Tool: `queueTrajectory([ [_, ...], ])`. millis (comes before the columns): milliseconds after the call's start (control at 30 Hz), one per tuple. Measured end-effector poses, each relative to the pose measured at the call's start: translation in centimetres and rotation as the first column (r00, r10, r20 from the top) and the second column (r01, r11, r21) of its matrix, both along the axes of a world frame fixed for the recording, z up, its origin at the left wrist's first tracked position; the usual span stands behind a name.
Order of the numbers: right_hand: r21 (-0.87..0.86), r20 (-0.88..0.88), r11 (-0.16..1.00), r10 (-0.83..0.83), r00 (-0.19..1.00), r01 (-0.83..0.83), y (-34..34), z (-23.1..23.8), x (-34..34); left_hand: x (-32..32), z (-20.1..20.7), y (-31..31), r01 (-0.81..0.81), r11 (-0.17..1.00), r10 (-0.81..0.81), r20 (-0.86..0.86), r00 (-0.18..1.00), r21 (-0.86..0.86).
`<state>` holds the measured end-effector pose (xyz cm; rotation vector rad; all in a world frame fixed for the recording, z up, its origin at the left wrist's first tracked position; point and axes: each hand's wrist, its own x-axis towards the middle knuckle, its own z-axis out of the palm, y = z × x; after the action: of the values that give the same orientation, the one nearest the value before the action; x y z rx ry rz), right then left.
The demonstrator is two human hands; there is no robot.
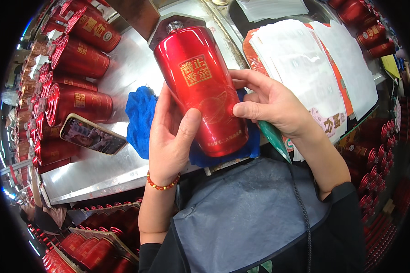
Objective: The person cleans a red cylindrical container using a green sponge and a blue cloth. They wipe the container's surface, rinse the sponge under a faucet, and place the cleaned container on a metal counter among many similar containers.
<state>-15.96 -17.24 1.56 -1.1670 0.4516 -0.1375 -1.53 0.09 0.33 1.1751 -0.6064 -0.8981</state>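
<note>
A: What is closest to us?

B: A dark grey apron point(246, 214) at 6 o'clock. Just above it are the two hands.

A: What do the hands do?

B: Both hold one shiny red bottle point(200, 86). The left hand point(171, 136) wraps around its lower left side, with the thumb pressed on the front. It has a red bead bracelet point(161, 184) on the wrist. The right hand point(271, 104) grips the lower right side, and its thumb touches the front too.

A: Where is the bottle?

B: In the middle, tilted, with its silver cap pointing to 12 o'clock. It has a gold square label on the front. Its bottom end is over a blue cloth point(141, 118).

A: What does the cloth lie on?

B: A shiny metal desk point(123, 68). A phone point(93, 134) lies on the desk at 9 o'clock, just beside the cloth.

A: And further away?

B: More red bottles point(79, 57) lie on their sides in a row from 9 to 11 o'clock. White paper sheets point(314, 63) lie at 2 o'clock. More red bottles point(369, 29) sit past them, at 1 o'clock.
</note>
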Motion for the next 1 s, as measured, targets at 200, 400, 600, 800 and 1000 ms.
queueTrajectory([
  [200,-0.001,0.009,1.000,0.003,1.000,-0.003,-0.02,-0.17,-0.01,0.02,0.01,-0.02,0.000,1.000,0.000,0.001,1.000,0.009],
  [400,-0.001,0.008,1.000,0.007,1.000,-0.007,-0.06,-0.22,-0.08,-0.08,0.08,-0.04,-0.007,1.000,0.007,0.012,1.000,0.003],
  [600,0.012,0.008,1.000,-0.002,1.000,0.002,0.02,-0.11,-0.12,-0.07,-0.05,-0.08,-0.002,1.000,0.002,0.007,1.000,-0.011],
  [800,0.023,0.028,1.000,0.000,1.000,-0.001,-0.03,-0.31,-0.06,-0.21,-0.27,-0.05,-0.019,1.000,0.019,0.039,0.999,-0.010],
  [1000,-0.024,0.002,1.000,0.014,1.000,-0.014,-0.02,-0.36,0.01,-0.21,-0.04,0.12,0.011,1.000,-0.012,0.008,1.000,0.017],
])
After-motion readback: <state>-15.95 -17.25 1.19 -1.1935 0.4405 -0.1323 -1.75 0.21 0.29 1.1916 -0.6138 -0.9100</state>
